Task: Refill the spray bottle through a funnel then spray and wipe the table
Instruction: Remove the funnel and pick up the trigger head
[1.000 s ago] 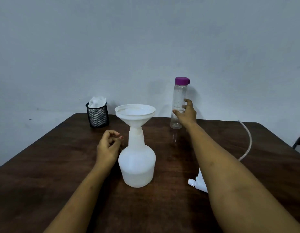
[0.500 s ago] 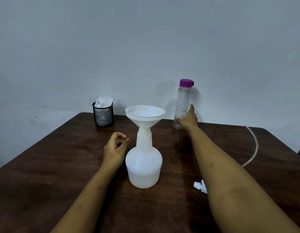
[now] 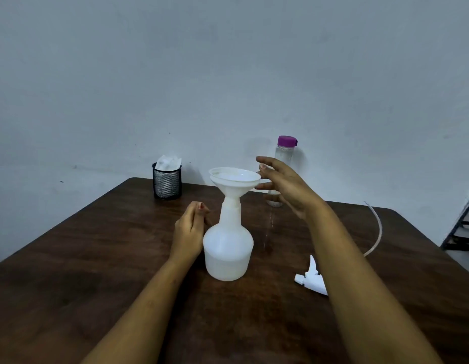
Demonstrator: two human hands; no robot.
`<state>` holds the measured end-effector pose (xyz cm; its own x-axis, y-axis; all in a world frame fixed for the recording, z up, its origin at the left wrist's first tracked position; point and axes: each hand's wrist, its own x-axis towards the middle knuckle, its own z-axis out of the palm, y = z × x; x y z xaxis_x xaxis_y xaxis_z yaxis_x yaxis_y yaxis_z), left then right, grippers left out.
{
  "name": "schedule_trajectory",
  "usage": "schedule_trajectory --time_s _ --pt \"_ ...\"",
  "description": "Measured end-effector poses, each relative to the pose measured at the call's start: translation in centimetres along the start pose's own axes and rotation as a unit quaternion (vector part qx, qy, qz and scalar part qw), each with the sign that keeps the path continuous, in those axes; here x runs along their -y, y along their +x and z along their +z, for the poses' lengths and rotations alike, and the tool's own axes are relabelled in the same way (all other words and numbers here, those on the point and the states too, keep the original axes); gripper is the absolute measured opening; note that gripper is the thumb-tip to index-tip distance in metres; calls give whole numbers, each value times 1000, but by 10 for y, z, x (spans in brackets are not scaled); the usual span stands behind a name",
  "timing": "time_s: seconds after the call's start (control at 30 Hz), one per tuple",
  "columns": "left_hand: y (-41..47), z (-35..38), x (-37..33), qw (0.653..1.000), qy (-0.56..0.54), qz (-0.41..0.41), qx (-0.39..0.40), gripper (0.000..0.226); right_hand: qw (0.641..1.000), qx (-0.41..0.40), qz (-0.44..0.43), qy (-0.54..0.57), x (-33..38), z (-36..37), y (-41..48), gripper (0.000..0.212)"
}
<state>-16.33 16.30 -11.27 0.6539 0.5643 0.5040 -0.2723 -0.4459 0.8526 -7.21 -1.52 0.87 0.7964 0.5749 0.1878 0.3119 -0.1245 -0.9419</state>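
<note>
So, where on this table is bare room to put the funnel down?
The widest bare patch of table is on the left, between the mesh cup and the near edge, beside the left hand. A second lies before the spray bottle, toward the near edge. Right is crowded: sprayer head, tube, clear bottle.

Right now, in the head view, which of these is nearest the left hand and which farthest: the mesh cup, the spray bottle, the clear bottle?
Measured from the left hand:
1. Spray bottle, close beside the hand on its right.
2. Mesh cup, farther back and a little to the left.
3. Clear bottle, at the back and well off to the right.
</note>
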Motion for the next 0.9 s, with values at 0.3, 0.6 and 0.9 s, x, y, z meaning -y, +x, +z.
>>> schedule_trajectory --time_s 0.3,0.6,0.9 --pt "-24 -3 -44 994 -26 61 84 43 996 50 -72 -10 26 43 -42 60" --pt "-32 1 -44 994 30 53 88 45 995 -38 -91 -31 42 49 -47 82" --pt "-33 3 -45 995 48 33 77 51 994 -63 -94 4 52 40 -48 81"
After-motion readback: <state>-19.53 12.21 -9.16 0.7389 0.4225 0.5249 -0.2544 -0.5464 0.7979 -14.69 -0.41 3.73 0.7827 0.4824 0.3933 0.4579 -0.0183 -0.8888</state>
